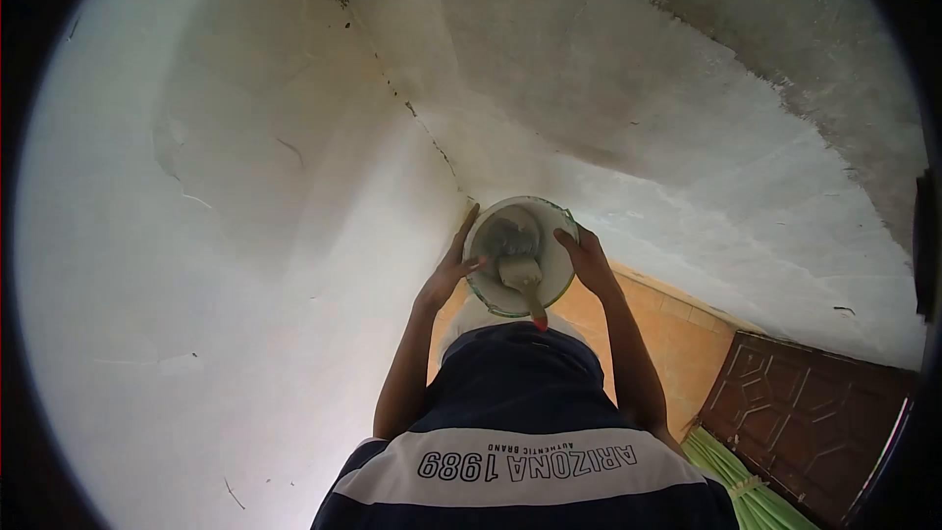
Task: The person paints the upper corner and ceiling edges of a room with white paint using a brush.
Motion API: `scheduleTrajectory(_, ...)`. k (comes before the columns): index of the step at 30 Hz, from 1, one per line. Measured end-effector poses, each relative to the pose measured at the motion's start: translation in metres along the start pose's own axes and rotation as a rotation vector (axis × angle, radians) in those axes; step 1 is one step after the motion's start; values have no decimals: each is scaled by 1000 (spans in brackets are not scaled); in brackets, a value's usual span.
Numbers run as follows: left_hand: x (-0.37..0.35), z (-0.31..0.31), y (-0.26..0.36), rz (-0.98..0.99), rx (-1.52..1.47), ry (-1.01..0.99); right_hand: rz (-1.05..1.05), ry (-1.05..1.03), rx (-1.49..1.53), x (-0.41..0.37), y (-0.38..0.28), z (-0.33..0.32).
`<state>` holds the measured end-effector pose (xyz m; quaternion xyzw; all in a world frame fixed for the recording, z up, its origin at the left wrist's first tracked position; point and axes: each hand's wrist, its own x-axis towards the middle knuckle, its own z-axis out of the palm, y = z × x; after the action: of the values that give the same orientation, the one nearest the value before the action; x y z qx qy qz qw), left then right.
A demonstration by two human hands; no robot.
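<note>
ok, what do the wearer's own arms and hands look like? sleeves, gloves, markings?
Left hand and right hand are ungloved, with no watch or band visible at either wrist. Slim forearms, uncovered. Shirt is dark navy with a pale band across it, lettered ARIZONA 1989, AUTHENTIC BRAND. Sleeve ends aren't clear.
</note>
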<state>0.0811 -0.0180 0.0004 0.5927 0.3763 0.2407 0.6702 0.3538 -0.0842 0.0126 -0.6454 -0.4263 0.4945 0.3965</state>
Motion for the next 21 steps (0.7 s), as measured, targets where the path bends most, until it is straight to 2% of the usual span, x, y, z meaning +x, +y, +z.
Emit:
scheduleTrajectory(1,0,1,-3,2,-3,-2,-31,-2,-29,1,-1,0)
scheduleTrajectory(3,0,2,-9,-154,-288,85,-1,42,-119,-6,-20,1)
scheduleTrajectory(4,1,4,-6,-148,-290,86,28,85,-206,-11,-36,3)
scheduleTrajectory(5,1,8,-5,-162,-257,179,23,83,-210,-16,-46,6)
scheduleTrajectory(6,-1,10,-4,-180,-222,271,-234,244,-532,-25,-53,9)
scheduleTrajectory(7,-1,10,-11,-180,-225,272,-496,403,-850,-33,-57,13)
scheduleTrajectory(9,-1,15,-19,-40,82,404,-383,86,-817,-47,-59,24)
scheduleTrajectory(11,-5,17,-21,-45,27,412,-410,23,-1051,-56,-58,40)
scheduleTrajectory(12,-7,17,-18,-47,-24,420,-405,26,-1045,-54,-57,48)
scheduleTrajectory(14,-12,19,-12,-43,15,401,-200,-77,-1106,-48,-52,61)
scheduleTrajectory(17,-21,21,-17,-27,46,375,-256,-139,-1197,-48,-43,71)
scheduleTrajectory(19,-23,21,-18,-149,-166,370,-188,-103,-1094,-46,-40,74)
scheduleTrajectory(21,-25,21,-20,-153,-174,353,-123,-68,-994,-43,-47,74)
